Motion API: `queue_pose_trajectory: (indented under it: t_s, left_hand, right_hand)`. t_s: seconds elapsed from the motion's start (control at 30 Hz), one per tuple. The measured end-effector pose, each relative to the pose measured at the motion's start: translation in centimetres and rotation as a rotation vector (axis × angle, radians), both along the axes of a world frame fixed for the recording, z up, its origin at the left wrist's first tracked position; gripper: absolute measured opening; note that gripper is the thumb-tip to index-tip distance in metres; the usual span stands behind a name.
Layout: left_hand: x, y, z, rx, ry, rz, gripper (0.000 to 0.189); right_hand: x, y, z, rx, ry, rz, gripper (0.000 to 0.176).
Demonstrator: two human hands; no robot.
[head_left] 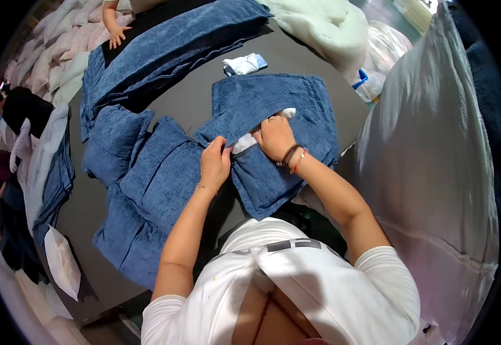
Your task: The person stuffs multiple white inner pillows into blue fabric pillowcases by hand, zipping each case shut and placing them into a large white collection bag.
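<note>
A blue plush cushion cover lies before me with a slit-like opening across it, and white material shows inside. My left hand is closed, pinching the cover's edge at the left end of the opening. Over the opening, my right hand has its fingers curled down into the white material; its fingertips are hidden. A white corner sticks out just beyond that hand. Plump blue cushions lie in a heap to the left of my left hand.
A long stack of blue covers lies across the table, near another person's hand. A small white packet sits behind my cover. White fluffy filling is at the back; a large translucent sack stands at right.
</note>
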State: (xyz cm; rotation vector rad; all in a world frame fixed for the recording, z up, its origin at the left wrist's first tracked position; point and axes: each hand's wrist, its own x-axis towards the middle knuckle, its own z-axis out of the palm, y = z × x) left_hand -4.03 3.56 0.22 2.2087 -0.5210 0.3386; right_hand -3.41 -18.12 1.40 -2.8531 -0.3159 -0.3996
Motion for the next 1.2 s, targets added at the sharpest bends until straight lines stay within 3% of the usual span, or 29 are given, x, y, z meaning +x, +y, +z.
queue_pose_trajectory:
  t_s: [0.03, 0.1, 0.17, 0.3, 0.43, 0.57, 0.63, 0.67, 0.77, 0.97, 1.13, 1.2]
  left_hand:
    - [0.3, 0.1, 0.9, -0.035, 0.14, -0.007, 0.014]
    - [1.1, 0.3, 1.4, -0.079, 0.284, -0.005, 0.018]
    - [2.3, 0.8, 1.2, -0.163, 0.431, -0.191, 0.017]
    - [2.5, -0.2, 4.2, -0.211, 0.605, -0.292, 0.02]
    - [3.3, -1.3, 3.2, -0.234, 0.46, -0.299, 0.019]
    - [2.5, -1.3, 3.5, -0.246, 0.477, -0.31, 0.015]
    - [0.5, -1.4, 4.2, -0.083, -0.029, -0.224, 0.028]
    - [-0.5, -1.3, 4.4, -0.011, 0.04, -0.197, 0.044]
    - [-0.9, -2.9, 1.9, -0.006, -0.125, -0.13, 0.044]
    - [-1.5, -0.2, 1.3, 0.081, 0.0, -0.194, 0.028]
    - [-2.1, 1.2, 0.7, 0.106, 0.134, -0.149, 0.022]
    - [-1.7, 0.3, 0.6, 0.209, 0.012, -0.118, 0.026]
  right_hand:
    - [-1.7, 1.0, 2.1, -0.065, -0.148, 0.05, 0.019]
    - [-4.9, 2.9, 6.7, 0.224, -0.341, 0.29, 0.017]
    - [-7.1, 4.5, 4.7, 0.293, -0.161, 0.414, 0.034]
    - [-6.8, 4.6, 3.4, 0.24, -0.174, 0.303, 0.033]
    - [-5.6, 3.9, 2.6, 0.218, -0.147, 0.258, 0.03]
    - [-3.7, 2.3, 1.6, 0.385, -0.081, 0.231, 0.021]
    - [-3.7, 3.0, 2.7, 0.369, -0.081, 0.176, 0.017]
    - [-3.6, 3.2, 2.9, 0.304, -0.082, 0.174, 0.016]
    - [-3.6, 4.4, 3.1, 0.192, -0.107, 0.208, 0.017]
    - [-4.5, 0.3, 6.4, 0.307, -0.071, 0.141, 0.013]
    - [-1.5, -8.6, 3.7, 0.658, 0.103, -0.139, 0.015]
    - [-0.6, -7.8, 1.9, 0.68, -0.022, -0.118, 0.014]
